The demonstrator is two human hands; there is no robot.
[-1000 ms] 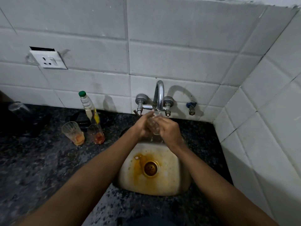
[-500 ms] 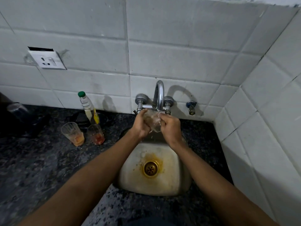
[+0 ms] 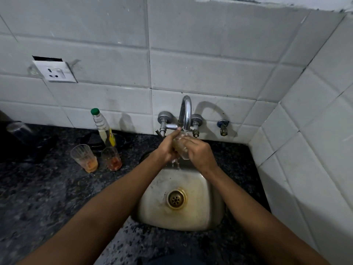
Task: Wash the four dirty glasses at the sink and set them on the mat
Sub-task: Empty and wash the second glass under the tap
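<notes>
- Both hands meet under the curved chrome tap (image 3: 185, 111): the left hand (image 3: 166, 148) wraps its fingers round a clear glass tumbler (image 3: 180, 148), and the right hand (image 3: 201, 153) curls over the tumbler's other side.
- The tumbler tilts between the palms, directly over the back edge of the sink (image 3: 208, 205); water runs off it into the basin.
- The sink is a small rounded-square steel bowl, dull and rust-stained round its brass-coloured drain (image 3: 176, 198).
- On the speckled dark stone worktop (image 3: 47, 199), left of the sink, stand two ribbed clear glasses just beside each other: one with orange dregs (image 3: 85, 158), one with reddish dregs (image 3: 111, 158).
- Behind them, near the worktop's back edge, stands a slim clear plastic bottle (image 3: 104, 129) with a green cap and a yellow label; its writing is too small to read.
- Another clear glass (image 3: 18, 130) sits at the worktop's far left, dim and blurred.
- The wall is glossy white tile, with a white socket plate (image 3: 55, 72).
</notes>
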